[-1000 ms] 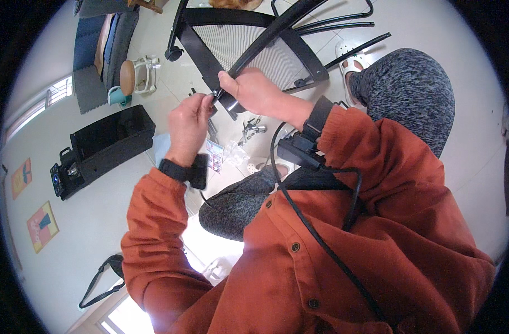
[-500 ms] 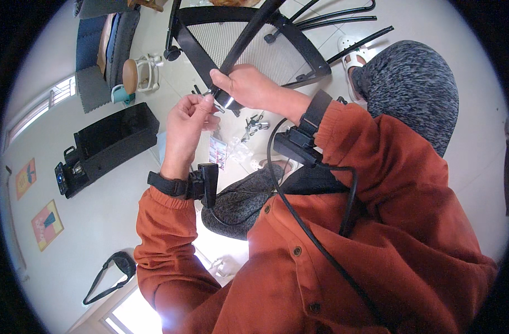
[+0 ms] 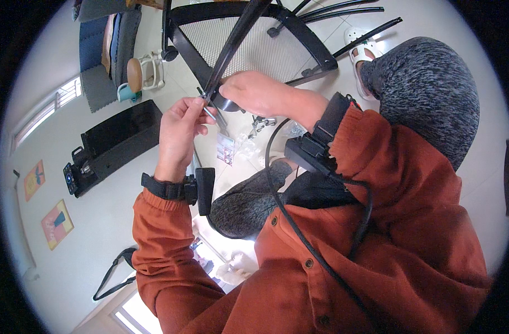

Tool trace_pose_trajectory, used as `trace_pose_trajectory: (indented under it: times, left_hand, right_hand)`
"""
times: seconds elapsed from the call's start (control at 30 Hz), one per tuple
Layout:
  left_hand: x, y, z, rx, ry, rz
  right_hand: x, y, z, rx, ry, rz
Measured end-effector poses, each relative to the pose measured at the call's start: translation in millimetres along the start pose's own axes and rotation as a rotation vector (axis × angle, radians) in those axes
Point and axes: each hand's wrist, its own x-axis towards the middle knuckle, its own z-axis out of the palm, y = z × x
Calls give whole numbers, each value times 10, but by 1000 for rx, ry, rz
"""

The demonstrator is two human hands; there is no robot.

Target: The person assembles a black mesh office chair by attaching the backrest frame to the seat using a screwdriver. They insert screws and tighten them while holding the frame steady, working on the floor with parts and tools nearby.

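Near the lower end of a long black bar (image 3: 236,44), I see the left hand's (image 3: 179,125) grip pinching a thin metal rod (image 3: 209,114) between thumb and fingers. The right hand (image 3: 257,92) curls just beside the bar's end, by a silver-faced piece (image 3: 226,104); its fingertips are hidden, so I can't tell whether that grip is clenched. Behind the bar lies a black-framed mesh panel (image 3: 210,39), with black tubes (image 3: 343,15) fanned past it. Below the hands, metal parts (image 3: 261,124) and a printed card (image 3: 225,149) rest on the floor (image 3: 176,75).
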Motion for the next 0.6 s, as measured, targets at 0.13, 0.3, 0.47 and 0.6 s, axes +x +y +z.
trace_pose_trajectory:
  times: [0.13, 0.3, 0.47, 0.6]
  left_hand:
    - [9, 23, 4, 53, -28, 15]
    - [33, 23, 16, 160, -17, 52]
    - [100, -10, 12, 170, -47, 57]
    - [83, -17, -3, 187, -58, 36]
  right_hand:
    - [-107, -32, -121, 264, -106, 164]
    - [-74, 41, -218, 168, -187, 164]
    - [-13, 181, -133, 277, -175, 138]
    - [-43, 228, -201, 410, -330, 379]
